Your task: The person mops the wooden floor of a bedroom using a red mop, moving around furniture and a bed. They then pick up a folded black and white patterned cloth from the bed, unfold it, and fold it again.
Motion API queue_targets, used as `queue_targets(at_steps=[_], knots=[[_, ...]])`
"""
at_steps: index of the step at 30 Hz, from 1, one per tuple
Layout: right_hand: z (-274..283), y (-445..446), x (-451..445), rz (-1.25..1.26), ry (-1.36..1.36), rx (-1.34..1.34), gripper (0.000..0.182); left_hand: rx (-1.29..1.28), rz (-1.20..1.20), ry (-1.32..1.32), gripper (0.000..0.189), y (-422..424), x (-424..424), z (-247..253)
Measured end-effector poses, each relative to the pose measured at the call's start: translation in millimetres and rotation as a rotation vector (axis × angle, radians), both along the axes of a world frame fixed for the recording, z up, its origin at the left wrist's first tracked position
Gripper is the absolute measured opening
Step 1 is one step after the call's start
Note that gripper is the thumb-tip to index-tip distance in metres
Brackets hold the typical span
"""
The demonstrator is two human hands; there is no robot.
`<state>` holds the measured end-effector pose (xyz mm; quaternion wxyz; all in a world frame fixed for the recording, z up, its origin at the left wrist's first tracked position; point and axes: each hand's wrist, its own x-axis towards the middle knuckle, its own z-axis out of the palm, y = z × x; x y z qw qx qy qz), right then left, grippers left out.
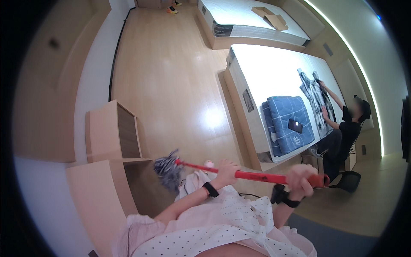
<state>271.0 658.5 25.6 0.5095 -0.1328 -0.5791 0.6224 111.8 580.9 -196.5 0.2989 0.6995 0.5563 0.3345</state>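
Observation:
A mop with a red handle (260, 176) lies slantwise across the view in front of my body. My left hand (227, 173) is closed round the thinner middle of the handle. Near its thick upper end, my right hand (301, 181) grips it too. The grey and white string mop head (170, 168) is at the far end, low by the wooden cabinet on the left. Whether it touches the floor I cannot tell. Both of my wrists wear black bands.
Wooden cabinets (102, 135) line the left wall. On the right, a bed's white mattress (260, 70) holds a folded blue quilt (289, 122), a phone (295, 126) and a plaid garment (316, 96) under a seated person's hands. A second mattress (237, 14) bears an open cardboard box (276, 22). Another person's shoes (172, 10) show at the top.

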Motion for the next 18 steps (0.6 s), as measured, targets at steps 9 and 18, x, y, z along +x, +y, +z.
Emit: queue_targets(at_steps=[9,18], knots=[[39,-25,35,-0.444,-0.370,0.327,0.021,0.012,-0.465,-0.166,0.009,106,101,-12],[22,26,-8,-0.633,-0.516,0.450,0.020,-0.252,-0.537,-0.174,0.014,168,81,-14]])
